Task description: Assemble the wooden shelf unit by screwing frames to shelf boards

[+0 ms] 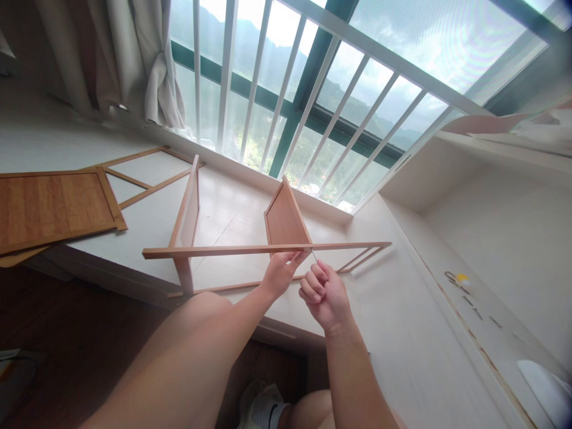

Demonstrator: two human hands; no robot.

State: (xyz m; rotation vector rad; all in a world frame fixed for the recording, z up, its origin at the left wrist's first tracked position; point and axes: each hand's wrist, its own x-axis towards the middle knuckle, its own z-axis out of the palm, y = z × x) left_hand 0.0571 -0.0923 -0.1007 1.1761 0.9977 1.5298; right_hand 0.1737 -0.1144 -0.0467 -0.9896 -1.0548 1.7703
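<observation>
By the window (313,83), apparently steadying the frame (232,251) with curled, gripping left fingers (297,257) against a thin tool (314,255) pinched in right fingers (318,275).

The wooden frame (245,249) before you is of light reddish brown, its cross panel (288,217) is a pinker brown, and the thin tool (314,255) at it looks grey. To the left of this frame you have a flat panel (53,202) of deeper orange-brown with darker streaks of grain, a golden-brown slatted frame (156,189) and a pale grey curtain (134,53); under the wooden frame the ledge (393,328) is whitish. Beyond the wooden frame you see white bars (227,65), which make stripes before the dark green window posts (285,143), and far to its right there is a small yellow piece (463,279).
</observation>
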